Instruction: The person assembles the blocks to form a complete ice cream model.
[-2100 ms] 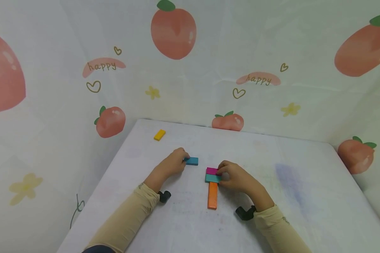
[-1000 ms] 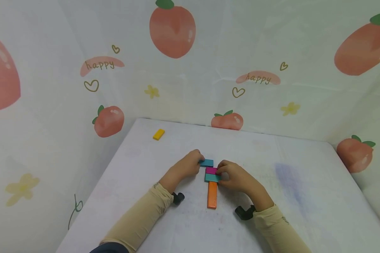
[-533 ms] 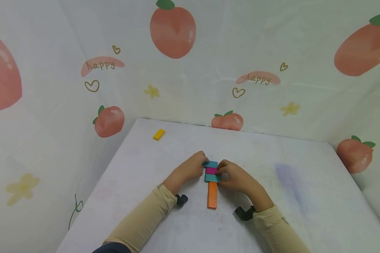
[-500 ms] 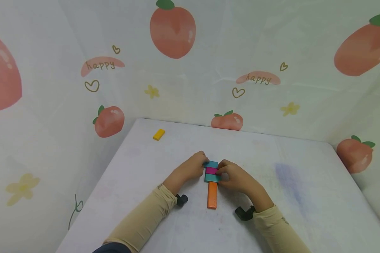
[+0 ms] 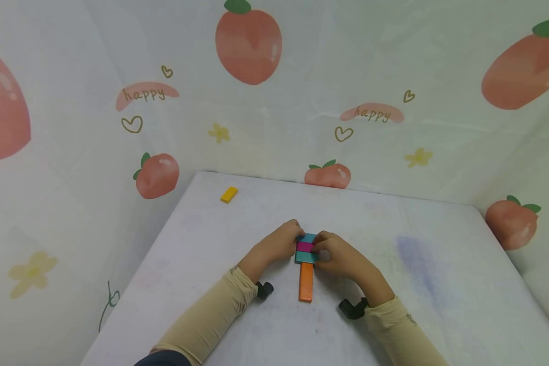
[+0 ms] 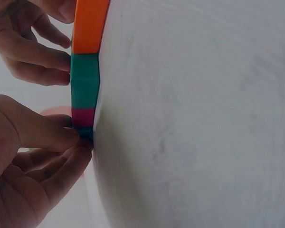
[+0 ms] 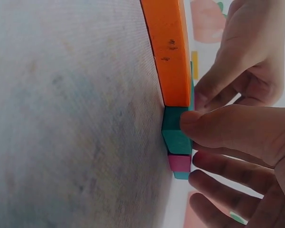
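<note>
A column of coloured wooden blocks lies on the white table. From the near end come an orange block (image 5: pixel 306 282), then a teal block (image 5: pixel 304 257), a magenta block (image 5: pixel 304 247) and a blue block (image 5: pixel 308 238) lying crosswise. My left hand (image 5: pixel 281 241) pinches the blue block's left end between thumb and fingers. My right hand (image 5: pixel 340 254) holds the teal block's right end, its thumb (image 7: pixel 192 124) on that block and a fingertip at the magenta one. The right hand partly covers the right ends of the crosswise blocks.
A yellow block (image 5: pixel 229 195) lies alone near the table's far left corner. Behind the white table (image 5: pixel 439 325) hangs a pale cloth (image 5: pixel 283 132) printed with peaches. Black wrist cameras sit close to the tabletop under both wrists.
My left hand has slid the blue block rightward along the table until it lies against the far side of the magenta block. The right hand has stayed in place.
</note>
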### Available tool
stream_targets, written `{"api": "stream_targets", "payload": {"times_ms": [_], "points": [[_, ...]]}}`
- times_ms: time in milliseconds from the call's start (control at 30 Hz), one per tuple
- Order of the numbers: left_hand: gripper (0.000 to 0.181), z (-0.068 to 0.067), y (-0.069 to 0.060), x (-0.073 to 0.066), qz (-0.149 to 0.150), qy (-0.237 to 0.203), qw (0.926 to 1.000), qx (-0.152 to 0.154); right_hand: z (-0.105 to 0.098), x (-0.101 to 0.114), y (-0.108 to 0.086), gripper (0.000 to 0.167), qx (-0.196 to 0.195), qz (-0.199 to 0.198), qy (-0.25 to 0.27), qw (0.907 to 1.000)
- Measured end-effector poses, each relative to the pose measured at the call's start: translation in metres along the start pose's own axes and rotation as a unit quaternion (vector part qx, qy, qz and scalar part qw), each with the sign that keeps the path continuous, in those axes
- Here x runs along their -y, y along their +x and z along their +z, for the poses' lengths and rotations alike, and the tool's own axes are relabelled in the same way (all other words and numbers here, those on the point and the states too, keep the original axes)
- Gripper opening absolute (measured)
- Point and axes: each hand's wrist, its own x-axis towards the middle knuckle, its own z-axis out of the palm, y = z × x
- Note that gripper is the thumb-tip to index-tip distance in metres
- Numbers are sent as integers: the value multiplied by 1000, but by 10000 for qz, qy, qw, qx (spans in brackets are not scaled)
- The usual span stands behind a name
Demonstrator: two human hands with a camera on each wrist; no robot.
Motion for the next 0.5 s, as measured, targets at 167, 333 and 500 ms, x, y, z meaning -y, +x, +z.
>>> {"api": "stream_targets", "payload": {"times_ms": [167,333,500], "points": [[32,-1,1,-2,74,73,9999,6,0,0,0,17,-9,-7,21,10000],[32,-3,0,-5,168,127,9998,-3,0,0,0,17,-27,5,12,10000],[33,-3,0,-6,259,78,9996,-1,0,0,0,17,-42,-25,5,10000]]}}
